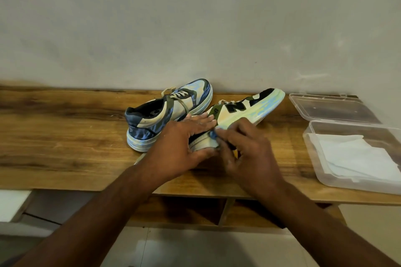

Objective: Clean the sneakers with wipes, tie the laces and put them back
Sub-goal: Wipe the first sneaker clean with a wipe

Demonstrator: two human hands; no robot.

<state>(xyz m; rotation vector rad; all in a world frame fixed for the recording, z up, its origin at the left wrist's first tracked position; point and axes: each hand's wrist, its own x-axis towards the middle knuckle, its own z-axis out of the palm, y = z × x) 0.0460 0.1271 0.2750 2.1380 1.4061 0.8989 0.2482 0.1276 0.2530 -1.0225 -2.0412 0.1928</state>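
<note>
**Heel under the wipe**

We brace the near sneaker [238, 112] on its side with our left hand [184, 141], fingers spread flat over the collar. Our right hand [245, 147] curls at the heel, seemingly pinching a wipe, though it's barely visible. Best to press firmly and stroke along the midsole. The second sneaker [165, 112] waits at eleven o'clock, laces loose. At three o'clock, the open plastic box [325, 171] of wipes [355, 156] stays reachable; nothing blocks us.
</note>
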